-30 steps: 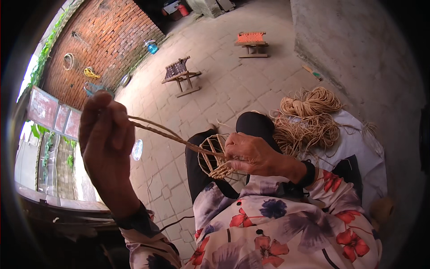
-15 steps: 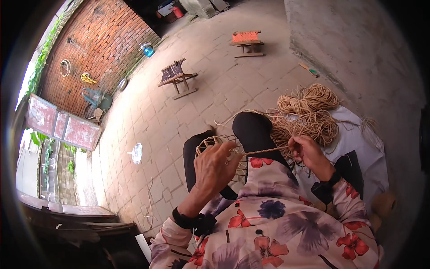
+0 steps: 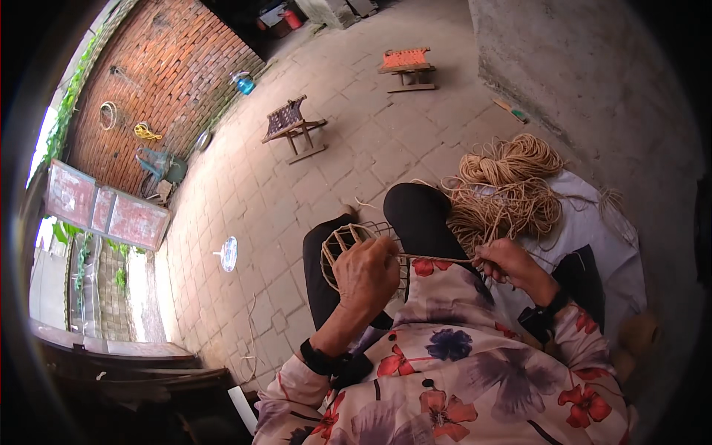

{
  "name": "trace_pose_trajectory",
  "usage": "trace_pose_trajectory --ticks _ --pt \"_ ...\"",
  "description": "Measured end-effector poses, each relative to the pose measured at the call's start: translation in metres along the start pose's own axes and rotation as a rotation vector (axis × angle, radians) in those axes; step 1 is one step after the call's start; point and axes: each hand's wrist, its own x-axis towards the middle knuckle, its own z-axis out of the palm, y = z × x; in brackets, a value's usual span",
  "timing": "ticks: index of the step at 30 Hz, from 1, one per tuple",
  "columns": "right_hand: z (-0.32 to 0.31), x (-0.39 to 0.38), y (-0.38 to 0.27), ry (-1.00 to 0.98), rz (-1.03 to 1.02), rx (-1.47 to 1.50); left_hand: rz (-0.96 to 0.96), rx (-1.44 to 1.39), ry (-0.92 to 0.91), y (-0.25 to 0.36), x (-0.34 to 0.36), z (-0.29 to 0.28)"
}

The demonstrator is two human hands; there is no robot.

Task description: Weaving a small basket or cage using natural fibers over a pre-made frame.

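Between my knees sits an open wire frame (image 3: 343, 239), its left part wrapped in tan cord. My left hand (image 3: 367, 268) is closed over the frame's near side, its fingers curled and partly hidden. A taut strand of twisted cord (image 3: 439, 257) runs from there across my thigh to my right hand (image 3: 506, 262). The right hand pinches that strand between thumb and fingers. Just beyond the right hand lies a big tangled heap of the same cord (image 3: 512, 204), with a neater coil on top.
A white sheet (image 3: 593, 230) lies under the heap at my right. Two low folding stools stand ahead, one dark-seated (image 3: 288, 119) and one orange-seated (image 3: 406, 58). A brush (image 3: 510, 110) lies by the wall. A round fan (image 3: 228, 254) is on the paving at left.
My left hand has closed from loosely spread fingers and shifted right over the frame. My right hand has turned and come slightly lower, still holding the strand.
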Motion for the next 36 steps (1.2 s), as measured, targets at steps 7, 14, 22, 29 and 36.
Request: trace_pose_trajectory --ticks 7,14,22,29,36 --pt "0.046 -0.002 -0.044 0.398 -0.644 -0.741 0.069 0.214 0.088 0.0 -0.001 0.013" --pt "0.106 0.029 -0.057 0.209 -0.901 -1.279 0.053 0.244 0.093 -0.001 -0.002 0.016" --pt "0.121 0.041 -0.06 0.127 -0.931 -1.182 -0.025 -0.058 -0.395 -0.022 0.032 -0.032" --pt "0.105 0.022 -0.064 0.069 -0.852 -1.08 0.045 -0.249 -0.914 -0.048 0.068 -0.05" --pt "0.105 0.016 -0.093 0.061 -0.891 -0.757 -0.167 -0.618 -1.087 -0.039 0.074 -0.08"
